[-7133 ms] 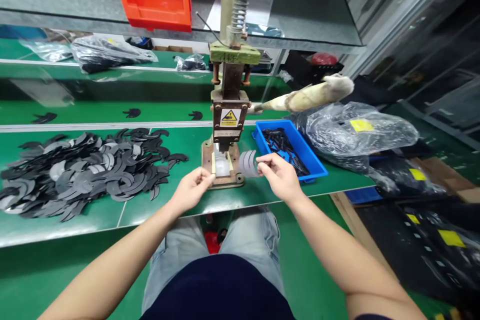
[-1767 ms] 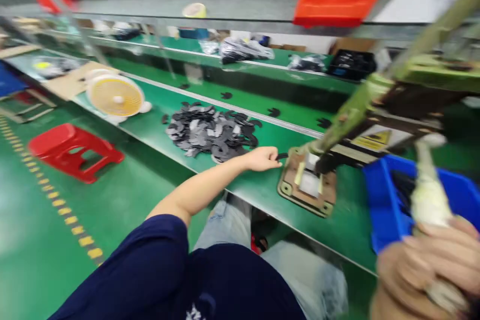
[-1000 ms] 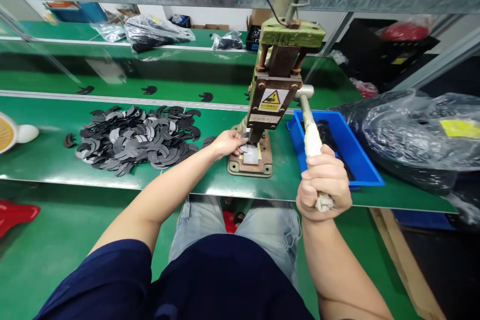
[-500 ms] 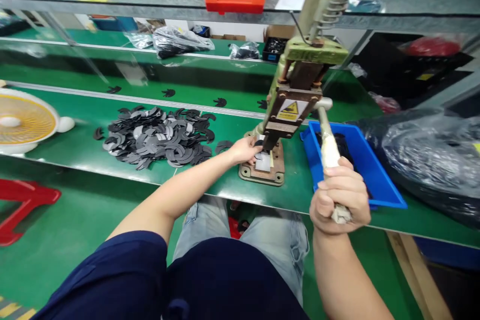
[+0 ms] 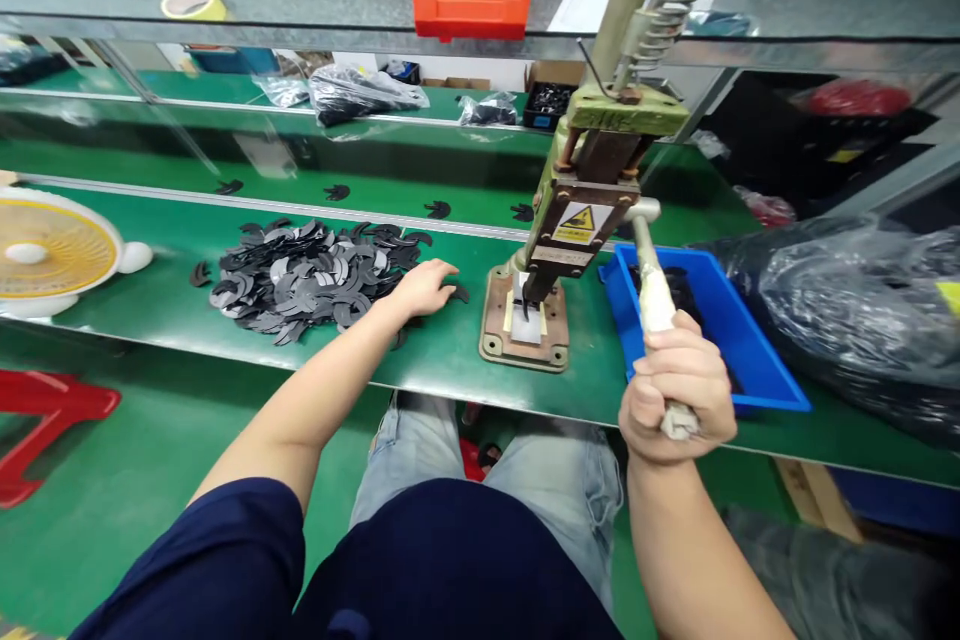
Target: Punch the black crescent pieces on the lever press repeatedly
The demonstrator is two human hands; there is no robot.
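Observation:
My right hand [image 5: 679,390] is wrapped round the taped lever handle [image 5: 657,305] of a green hand press [image 5: 581,185]. Over the bench, my left hand [image 5: 426,288] lies palm down with its fingers stretched out, just right of a pile of dark grey curved pieces [image 5: 300,285]. By its fingertips lies a loose curved piece [image 5: 460,293]; whether they touch it I cannot tell. On the press base [image 5: 496,345], under the ram, sits a light metal plate [image 5: 527,328] with a small dark piece on it.
Right of the press stands a blue bin [image 5: 765,360] with dark pieces, beside a big plastic-wrapped bag [image 5: 870,310]. A fan [image 5: 64,250] is at the left. Several dark pieces [image 5: 437,210] lie in a row behind the pile. Above hangs an orange bin [image 5: 477,15].
My left hand has moved left from the press base to the loose piece beside the pile. My right hand keeps its grip on the lever, which is nearly unmoved.

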